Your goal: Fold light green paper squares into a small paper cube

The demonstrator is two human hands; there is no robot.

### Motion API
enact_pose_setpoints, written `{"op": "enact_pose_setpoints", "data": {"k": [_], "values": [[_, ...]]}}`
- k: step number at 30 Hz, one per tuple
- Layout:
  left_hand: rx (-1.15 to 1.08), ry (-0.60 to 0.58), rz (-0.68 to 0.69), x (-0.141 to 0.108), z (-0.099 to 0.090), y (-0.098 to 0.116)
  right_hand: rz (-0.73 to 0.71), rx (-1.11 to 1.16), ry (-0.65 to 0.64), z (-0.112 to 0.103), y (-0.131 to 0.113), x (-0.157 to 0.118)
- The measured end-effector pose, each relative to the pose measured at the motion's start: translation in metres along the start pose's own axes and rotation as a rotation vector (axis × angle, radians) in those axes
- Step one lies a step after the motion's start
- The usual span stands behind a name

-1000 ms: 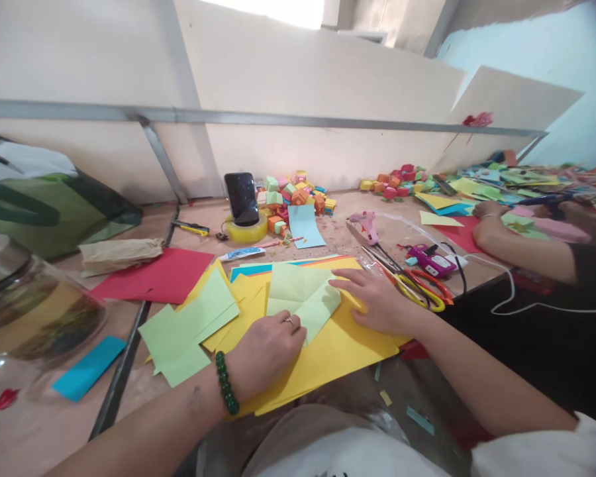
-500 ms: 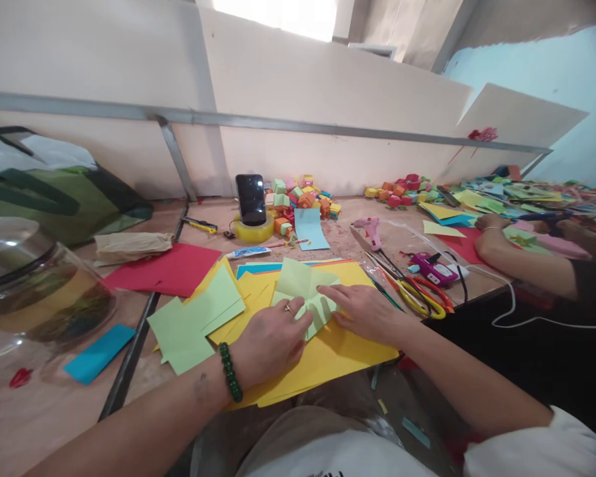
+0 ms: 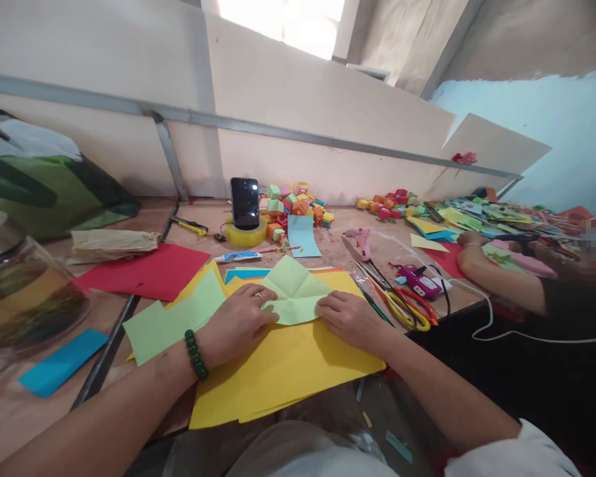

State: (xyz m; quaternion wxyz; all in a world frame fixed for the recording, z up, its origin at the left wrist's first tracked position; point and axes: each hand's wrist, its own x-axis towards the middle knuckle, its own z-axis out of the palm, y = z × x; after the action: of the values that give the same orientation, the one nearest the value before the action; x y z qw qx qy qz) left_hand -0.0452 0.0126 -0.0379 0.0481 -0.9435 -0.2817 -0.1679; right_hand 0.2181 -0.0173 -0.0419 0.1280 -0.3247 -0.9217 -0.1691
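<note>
A creased light green paper [image 3: 294,281] lies on a stack of yellow sheets [image 3: 298,377]. Its lower edge is bent up between my two hands. My left hand [image 3: 242,321], with a ring and a green bead bracelet at the wrist, grips the paper's left side between thumb and fingers. At the opposite side, my right hand [image 3: 353,319] has its fingers bent over the paper's right corner, the thumb largely hidden. More light green sheets [image 3: 171,321] spread out beside my left wrist.
A phone [image 3: 245,203] leans upright by a yellow tape roll [image 3: 246,233]. Behind are small folded paper cubes [image 3: 298,205]. To the right lie a pink glue gun [image 3: 361,245], scissors [image 3: 408,311] and a co-worker's arm [image 3: 501,271]. A glass jar [image 3: 27,291] stands at left.
My hands have moved apart to opposite sides of the green paper. Its lower edge is now folded upward where it lay spread under my fingers before. The camera view has shifted slightly.
</note>
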Motion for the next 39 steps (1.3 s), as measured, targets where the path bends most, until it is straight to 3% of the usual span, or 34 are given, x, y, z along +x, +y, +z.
{"op": "enact_pose_setpoints", "data": {"k": [5, 10, 14, 18, 26, 34, 39], "values": [[0.053, 0.014, -0.004, 0.003, 0.006, 0.019, -0.046, -0.028, 0.010, -0.004, -0.022, 0.010], [0.103, -0.198, 0.073, 0.008, 0.003, 0.038, -0.100, 0.045, -0.060, -0.002, -0.042, 0.019], [0.105, -0.262, 0.067, 0.005, -0.002, 0.038, -0.021, 0.224, -0.152, 0.003, -0.030, 0.012], [0.128, -0.315, 0.067, 0.001, -0.003, 0.040, 0.017, 0.325, -0.119, 0.000, -0.011, 0.001], [0.096, -0.237, 0.091, 0.004, 0.003, 0.042, -0.037, 0.380, -0.044, -0.008, -0.013, -0.005], [-0.057, -0.367, 0.062, -0.005, -0.018, 0.055, 0.178, 0.714, -0.331, -0.026, -0.001, -0.001], [-0.055, -0.343, 0.105, -0.009, -0.016, 0.057, 0.253, 0.931, -0.442, -0.029, 0.021, 0.016]]}}
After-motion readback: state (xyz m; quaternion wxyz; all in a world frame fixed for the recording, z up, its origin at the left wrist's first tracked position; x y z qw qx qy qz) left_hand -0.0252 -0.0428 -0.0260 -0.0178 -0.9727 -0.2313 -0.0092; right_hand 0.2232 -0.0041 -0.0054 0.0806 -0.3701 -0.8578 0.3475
